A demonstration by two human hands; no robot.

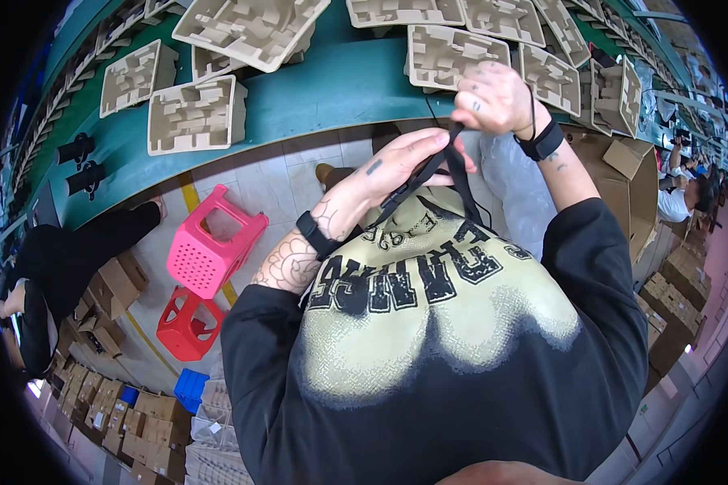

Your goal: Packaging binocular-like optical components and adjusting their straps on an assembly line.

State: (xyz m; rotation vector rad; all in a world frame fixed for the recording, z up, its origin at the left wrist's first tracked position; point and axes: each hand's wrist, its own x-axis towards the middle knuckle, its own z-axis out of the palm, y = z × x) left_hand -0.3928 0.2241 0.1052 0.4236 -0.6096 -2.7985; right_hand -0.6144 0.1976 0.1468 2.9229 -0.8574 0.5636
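Note:
In front of my chest, a black strap (459,174) hangs in a loop between my hands. My right hand (492,99) is closed in a fist around its upper part, in front of a moulded pulp tray (441,55). Lower and to the left, my left hand (404,164) is closed on the same strap, thumb side up, with its fingertips partly hidden behind the strap. Black bands circle both wrists. What the strap's lower end joins is hidden against my printed shirt.
More beige pulp trays (192,115) lie along the green workbench (323,93). Two black cylindrical devices (85,178) stand at its left. Pink (206,250) and red (188,325) stools are on the tiled floor. A cardboard box (623,178) stands at right; another person (81,250) is at left.

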